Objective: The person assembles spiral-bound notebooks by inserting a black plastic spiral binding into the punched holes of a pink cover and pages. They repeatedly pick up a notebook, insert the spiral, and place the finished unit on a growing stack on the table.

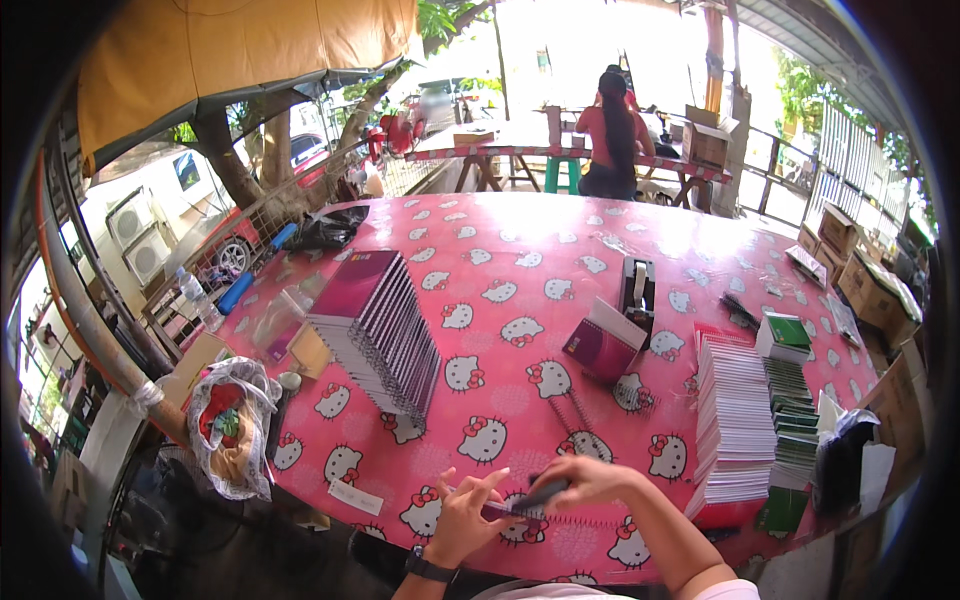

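My left hand [468, 512], a watch on its wrist, pinches a narrow purple piece that looks like a notebook edge [495, 511]; some fingers are raised. In my right hand [590, 480] is a dark hand tool [541, 493], held over that edge; its exact kind is unclear. A thin spiral binding coil [600, 523] extends rightward from under the tool, just above the table. Ahead stand tall stacked purple spiral notebooks [375, 330]. Loose coils [575, 415] and a small purple notebook stack [604, 345] lie farther off.
The pink patterned table [520, 290] also carries a black tape dispenser [637, 295], white-edged notebook stacks [735, 420] and green booklets [790, 430] at right. A plastic bag [232, 420] hangs at the left edge. Another person [610, 140] sits at a far table.
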Demonstrator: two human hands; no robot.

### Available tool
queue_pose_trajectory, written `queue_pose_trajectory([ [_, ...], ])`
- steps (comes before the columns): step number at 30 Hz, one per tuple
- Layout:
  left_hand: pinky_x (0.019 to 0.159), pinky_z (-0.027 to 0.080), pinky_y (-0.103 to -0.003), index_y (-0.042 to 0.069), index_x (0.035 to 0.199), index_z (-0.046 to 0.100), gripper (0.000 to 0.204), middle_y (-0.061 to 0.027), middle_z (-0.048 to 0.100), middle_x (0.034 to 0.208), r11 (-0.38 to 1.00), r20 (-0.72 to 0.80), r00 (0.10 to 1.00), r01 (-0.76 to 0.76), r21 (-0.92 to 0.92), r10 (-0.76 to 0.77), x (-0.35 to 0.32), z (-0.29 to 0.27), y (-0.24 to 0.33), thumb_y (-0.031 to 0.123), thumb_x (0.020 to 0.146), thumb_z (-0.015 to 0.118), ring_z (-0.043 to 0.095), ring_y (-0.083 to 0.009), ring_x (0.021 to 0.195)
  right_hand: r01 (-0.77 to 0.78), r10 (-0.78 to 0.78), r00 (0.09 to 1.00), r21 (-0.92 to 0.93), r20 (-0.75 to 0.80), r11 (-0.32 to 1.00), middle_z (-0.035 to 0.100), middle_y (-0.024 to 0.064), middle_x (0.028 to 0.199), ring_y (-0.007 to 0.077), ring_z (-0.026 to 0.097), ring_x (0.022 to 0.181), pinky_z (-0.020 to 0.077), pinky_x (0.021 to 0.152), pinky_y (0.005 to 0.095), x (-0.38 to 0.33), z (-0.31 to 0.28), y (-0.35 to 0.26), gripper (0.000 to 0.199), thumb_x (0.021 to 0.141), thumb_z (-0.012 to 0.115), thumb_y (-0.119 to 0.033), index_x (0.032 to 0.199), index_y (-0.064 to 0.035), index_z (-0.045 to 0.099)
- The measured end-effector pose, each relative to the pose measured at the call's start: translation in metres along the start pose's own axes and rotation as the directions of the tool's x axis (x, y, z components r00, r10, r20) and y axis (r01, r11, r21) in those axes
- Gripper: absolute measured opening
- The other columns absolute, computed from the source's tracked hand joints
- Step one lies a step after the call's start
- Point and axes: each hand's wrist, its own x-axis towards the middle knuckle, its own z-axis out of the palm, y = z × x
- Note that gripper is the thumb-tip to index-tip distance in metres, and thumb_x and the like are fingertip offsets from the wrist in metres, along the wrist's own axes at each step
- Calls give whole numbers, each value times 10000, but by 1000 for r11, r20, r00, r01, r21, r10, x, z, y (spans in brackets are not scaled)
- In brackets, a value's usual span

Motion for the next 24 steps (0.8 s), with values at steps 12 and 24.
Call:
queue_pose_trajectory([
  [12, 909, 458, -291, 43, 1237, 474, 633, -57, 603, 1066, 528, -55, 870, 246, -813, -490, -19, 1, -17, 64, 698, 806, 566, -131, 1017, 250, -238, 968, 349, -79, 903, 623, 135, 1077, 276, 534, 1079, 412, 943, 373, 9, 9, -19, 487, 721, 738, -342, 1106, -55, 660],
  [24, 883, 473, -264, 32, 1053, 605, 324, -49, 642, 981, 266, 76, 842, 253, -930, -534, -28, 6, -29, -118, 770, 652, 590, -125, 966, 42, -46, 999, 284, 7, 958, 582, 125, 1189, 278, 498, 1160, 362, 1003, 429, 25, 18, -5, 729, 744, 627, -655, 1189, -78, 621],
])
